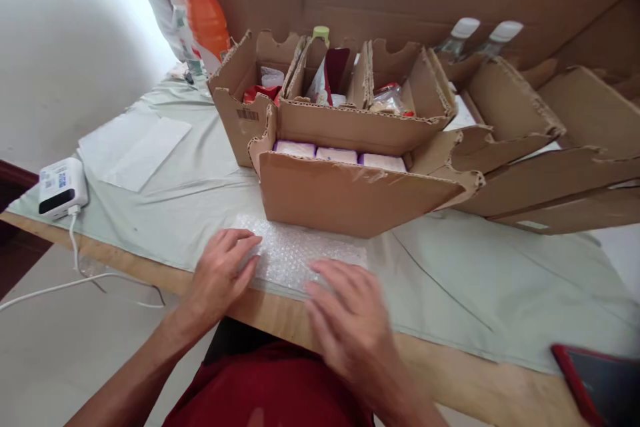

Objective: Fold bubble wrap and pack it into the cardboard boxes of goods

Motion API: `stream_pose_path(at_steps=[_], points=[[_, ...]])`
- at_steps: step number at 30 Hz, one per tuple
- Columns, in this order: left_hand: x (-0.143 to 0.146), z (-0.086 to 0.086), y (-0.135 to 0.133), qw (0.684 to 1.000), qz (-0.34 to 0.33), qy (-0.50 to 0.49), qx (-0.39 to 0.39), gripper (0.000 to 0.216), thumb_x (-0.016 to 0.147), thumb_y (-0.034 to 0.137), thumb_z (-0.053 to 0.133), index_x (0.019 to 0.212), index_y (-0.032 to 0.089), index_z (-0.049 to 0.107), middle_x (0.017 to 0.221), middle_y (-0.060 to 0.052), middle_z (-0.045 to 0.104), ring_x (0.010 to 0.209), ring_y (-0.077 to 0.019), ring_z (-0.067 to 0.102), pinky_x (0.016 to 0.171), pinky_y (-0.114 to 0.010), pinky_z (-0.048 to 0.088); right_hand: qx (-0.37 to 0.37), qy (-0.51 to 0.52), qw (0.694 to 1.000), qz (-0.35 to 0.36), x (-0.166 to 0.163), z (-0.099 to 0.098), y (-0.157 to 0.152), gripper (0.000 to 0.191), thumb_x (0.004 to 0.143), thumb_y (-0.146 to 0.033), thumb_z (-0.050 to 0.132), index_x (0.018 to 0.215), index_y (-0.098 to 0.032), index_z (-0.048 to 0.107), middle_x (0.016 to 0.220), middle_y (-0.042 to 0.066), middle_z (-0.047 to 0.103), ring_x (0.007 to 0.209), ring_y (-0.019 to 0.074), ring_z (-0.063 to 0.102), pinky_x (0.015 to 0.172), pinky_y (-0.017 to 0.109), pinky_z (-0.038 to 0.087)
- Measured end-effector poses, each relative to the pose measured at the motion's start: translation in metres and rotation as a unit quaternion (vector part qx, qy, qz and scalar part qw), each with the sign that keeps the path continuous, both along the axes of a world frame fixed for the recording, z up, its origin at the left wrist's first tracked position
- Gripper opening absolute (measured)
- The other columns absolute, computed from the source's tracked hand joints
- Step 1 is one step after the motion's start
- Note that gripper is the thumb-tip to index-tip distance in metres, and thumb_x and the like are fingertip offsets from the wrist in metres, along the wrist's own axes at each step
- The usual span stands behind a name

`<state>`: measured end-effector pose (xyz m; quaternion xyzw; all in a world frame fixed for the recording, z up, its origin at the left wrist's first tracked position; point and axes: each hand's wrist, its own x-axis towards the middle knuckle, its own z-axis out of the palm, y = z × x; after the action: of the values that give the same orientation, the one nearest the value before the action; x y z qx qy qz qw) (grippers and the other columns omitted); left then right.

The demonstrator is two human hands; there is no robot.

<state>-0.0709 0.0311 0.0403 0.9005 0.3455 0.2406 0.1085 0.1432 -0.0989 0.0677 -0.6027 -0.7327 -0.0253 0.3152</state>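
A flat piece of clear bubble wrap lies on the cloth near the table's front edge. At its left end rests my left hand, thumb and fingers apart, with nothing held. My right hand, slightly smeared by motion, reaches over the right part of the wrap with fingers stretched out and holds nothing I can see. Whether its fingertips press on the wrap, I cannot tell. Just behind the wrap stands a low cardboard box with three white-topped packs edged in purple.
More cardboard compartments stand to the right, and several hold packets and bottles. An orange bottle is at the back left. A white power bank with a cable, paper sheets and a red-edged phone lie on the table.
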Motion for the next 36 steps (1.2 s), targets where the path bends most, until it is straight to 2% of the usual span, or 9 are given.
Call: stream_pose_path(at_steps=[6,10,13,17,21,26,30,32,36], points=[[0.015,-0.02,0.006,0.998,-0.022,0.051,-0.019,0.021,0.094,0.015,0.057,0.111,0.017,0.069,0.108,-0.011,0.068,0.098,-0.0275,0.059,0.086,-0.044,0.052,-0.123,-0.063,0.989,0.058,0.013,-0.04,0.008,0.024,0.098,-0.021,0.055,0.12,-0.021,0.066,0.137,0.009,0.067,0.127,0.0283,0.059,0.102,0.049,0.045],[0.004,-0.016,0.01,0.999,-0.029,0.001,-0.029,0.02,0.096,0.018,0.054,0.111,0.018,0.069,0.112,-0.011,0.068,0.102,-0.0263,0.061,0.09,-0.041,0.052,-0.057,-0.047,0.993,-0.097,0.072,-0.05,-0.042,0.021,0.103,-0.026,0.048,0.111,-0.019,0.067,0.122,0.011,0.072,0.118,0.0272,0.063,0.094,0.044,0.045],[-0.009,-0.012,0.014,0.998,0.067,-0.007,0.013,0.025,0.097,0.026,0.055,0.115,0.015,0.068,0.116,-0.016,0.067,0.106,-0.0318,0.062,0.093,-0.047,0.051,-0.052,-0.066,0.977,-0.196,0.089,-0.047,-0.057,0.026,0.103,-0.036,0.048,0.105,-0.019,0.068,0.117,0.012,0.072,0.108,0.0283,0.066,0.088,0.043,0.047],[-0.021,-0.013,0.017,0.981,0.172,0.083,0.021,0.032,0.091,0.04,0.059,0.109,0.014,0.069,0.112,-0.019,0.067,0.101,-0.0395,0.06,0.088,-0.056,0.051,-0.087,-0.1,0.966,-0.22,0.072,-0.05,-0.034,0.038,0.103,-0.045,0.046,0.112,-0.015,0.068,0.123,0.016,0.07,0.112,0.0338,0.064,0.089,0.047,0.047],[-0.013,-0.017,0.012,0.981,0.179,0.061,-0.034,0.018,0.087,0.033,0.055,0.087,0.02,0.067,0.109,-0.015,0.068,0.098,-0.034,0.06,0.089,-0.051,0.051,-0.071,-0.057,0.979,-0.182,0.045,-0.053,-0.008,0.027,0.102,-0.035,0.047,0.102,-0.017,0.066,0.124,0.016,0.07,0.113,0.0327,0.065,0.089,0.046,0.049],[-0.001,-0.007,0.001,0.969,0.158,-0.054,-0.181,0.013,0.086,0.029,0.053,0.089,0.021,0.062,0.086,-0.003,0.069,0.078,-0.0202,0.065,0.074,-0.034,0.053,-0.094,0.127,0.97,-0.183,0.036,-0.046,-0.012,0.014,0.098,-0.03,0.054,0.101,-0.022,0.064,0.105,0.007,0.077,0.095,0.0224,0.073,0.082,0.035,0.056],[-0.01,0.009,-0.013,0.954,0.128,-0.114,-0.246,0.052,0.094,0.031,0.056,0.145,0.023,0.048,0.071,0.006,0.061,0.058,-0.0114,0.058,0.051,-0.021,0.045,-0.126,0.22,0.948,-0.194,0.043,-0.034,-0.025,0.036,0.096,-0.036,0.059,0.129,-0.022,0.06,0.089,0.003,0.077,0.077,0.0165,0.075,0.066,0.024,0.059],[-0.018,0.021,-0.02,0.962,0.085,-0.15,-0.21,0.057,0.097,0.028,0.056,0.153,0.03,0.042,0.077,0.005,0.066,0.062,-0.0106,0.063,0.053,-0.02,0.049,-0.106,0.203,0.958,-0.174,0.048,-0.023,-0.032,0.043,0.096,-0.034,0.06,0.138,-0.024,0.058,0.089,0.002,0.078,0.075,0.0155,0.075,0.067,0.023,0.06],[-0.024,0.057,-0.022,0.976,0.022,-0.217,-0.022,0.041,0.094,0.015,0.063,0.125,0.04,0.071,0.094,0.005,0.078,0.085,-0.0144,0.073,0.088,-0.028,0.059,0.041,0.156,0.976,-0.147,0.056,0.014,-0.044,0.046,0.091,-0.028,0.068,0.136,-0.037,0.063,0.107,0.001,0.078,0.088,0.0212,0.077,0.081,0.033,0.064]])
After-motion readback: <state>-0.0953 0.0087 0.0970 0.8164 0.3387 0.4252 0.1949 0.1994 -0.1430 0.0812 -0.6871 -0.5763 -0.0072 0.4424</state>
